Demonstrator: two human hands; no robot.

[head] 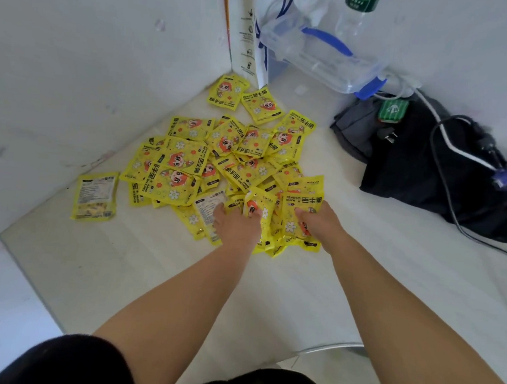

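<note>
A heap of several yellow hand-warmer packets (188, 164) lies spread on the pale table (123, 267) in the corner. Both my hands reach into its near edge. My left hand (237, 225) has its fingers curled down onto a packet (255, 206) at the front of the heap. My right hand (318, 222) grips another yellow packet (296, 224), with its fingertips hidden under the foil. One packet (95, 195) lies apart at the left, back side up.
White walls close the corner at left and back. A clear plastic box with blue handles (323, 50) and a bottle (358, 11) stand at the back. A white paper bag (250, 37) leans beside them. A black bag with cables (435, 167) lies at right.
</note>
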